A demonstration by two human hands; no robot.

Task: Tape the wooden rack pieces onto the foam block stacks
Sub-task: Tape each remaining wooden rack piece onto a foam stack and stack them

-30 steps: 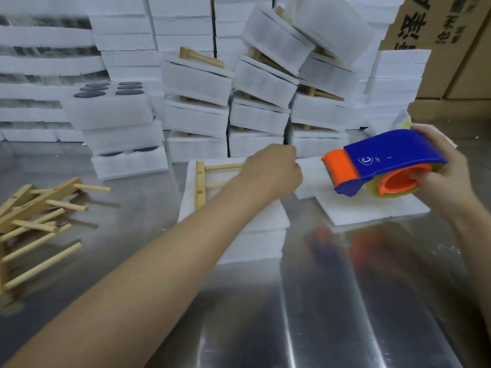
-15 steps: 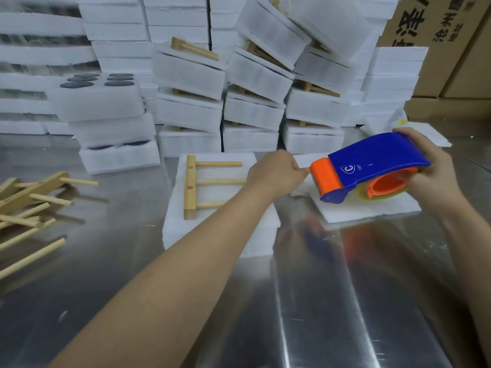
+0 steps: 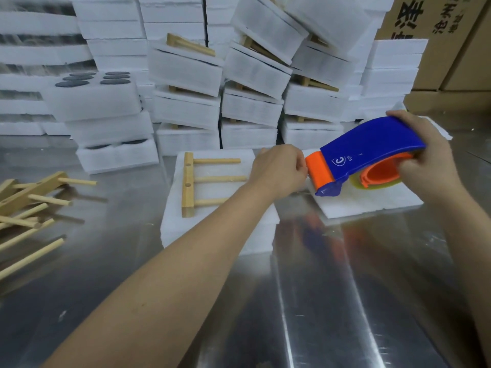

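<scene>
A wooden rack piece [image 3: 195,181], one bar with three dowels, lies flat on a white foam block stack [image 3: 212,229] in the middle of the metal table. My right hand [image 3: 422,160] grips a blue and orange tape dispenser [image 3: 366,152] just right of the stack, its orange mouth pointing left. My left hand [image 3: 279,171] is curled at that mouth, fingertips pinching at the tape end; the tape itself is too thin to make out.
A pile of loose wooden rack pieces [image 3: 29,205] lies at the left. Taped foam stacks [image 3: 255,75] are heaped along the back. A flat foam sheet [image 3: 372,200] lies under the dispenser. Cardboard boxes [image 3: 449,43] stand at the back right.
The dispenser has moved left and down toward my left hand. My left hand has come off the foam stack's right side and reached the dispenser's mouth.
</scene>
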